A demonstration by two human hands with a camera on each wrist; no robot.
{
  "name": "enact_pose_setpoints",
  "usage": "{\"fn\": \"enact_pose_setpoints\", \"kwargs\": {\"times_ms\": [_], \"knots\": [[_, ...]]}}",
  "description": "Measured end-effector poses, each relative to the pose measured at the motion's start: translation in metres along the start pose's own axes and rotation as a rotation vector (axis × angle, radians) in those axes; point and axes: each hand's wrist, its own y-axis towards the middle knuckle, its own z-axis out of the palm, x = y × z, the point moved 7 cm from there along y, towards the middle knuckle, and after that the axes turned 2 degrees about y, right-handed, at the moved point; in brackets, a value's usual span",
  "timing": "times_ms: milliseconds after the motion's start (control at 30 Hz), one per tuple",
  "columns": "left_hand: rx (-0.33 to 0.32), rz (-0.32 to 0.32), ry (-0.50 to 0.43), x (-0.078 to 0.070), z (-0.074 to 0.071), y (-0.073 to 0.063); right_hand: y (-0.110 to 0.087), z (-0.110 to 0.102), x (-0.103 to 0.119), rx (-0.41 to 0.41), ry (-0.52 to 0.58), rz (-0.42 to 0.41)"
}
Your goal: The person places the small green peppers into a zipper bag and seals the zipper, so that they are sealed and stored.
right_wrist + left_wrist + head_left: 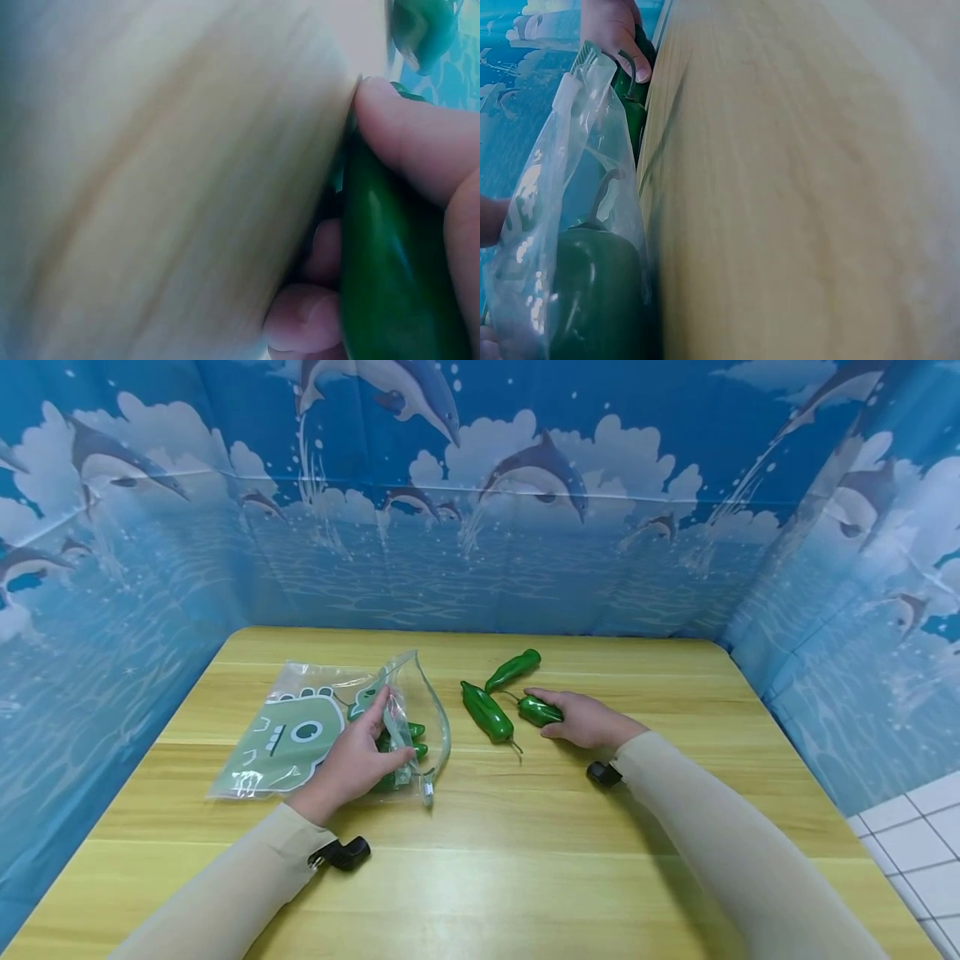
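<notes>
My left hand (352, 760) rests on a clear zip bag (247, 777) printed with a green cartoon monster, its straight index finger and thumb spread wide at the bag's mouth. Inside, near the mouth, lie green peppers (418, 750), partly hidden by the hand and film; in the left wrist view one pepper (596, 292) shows large with its curved stem. On the right, my right hand (588, 718) grips a green pepper (540, 711) between thumb and fingers, low over the table. Just left of it lie a larger pepper (487, 713) and a slimmer pepper (513, 669).
Everything lies on a light wood-grain table (480, 877). A blue curtain (480, 568) with dolphins surrounds the back and sides. The bag's zip slider (428, 791) hangs at the near corner of its mouth. White floor tiles (915, 835) show at the far right.
</notes>
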Motion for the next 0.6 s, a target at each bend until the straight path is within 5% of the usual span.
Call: {"fn": "enact_pose_setpoints", "kwargs": {"times_ms": [600], "knots": [[0.008,0.01,-0.014,0.0003,-0.0001,0.0005,-0.0013,-0.0003,0.0005,-0.006,0.014,0.021]]}}
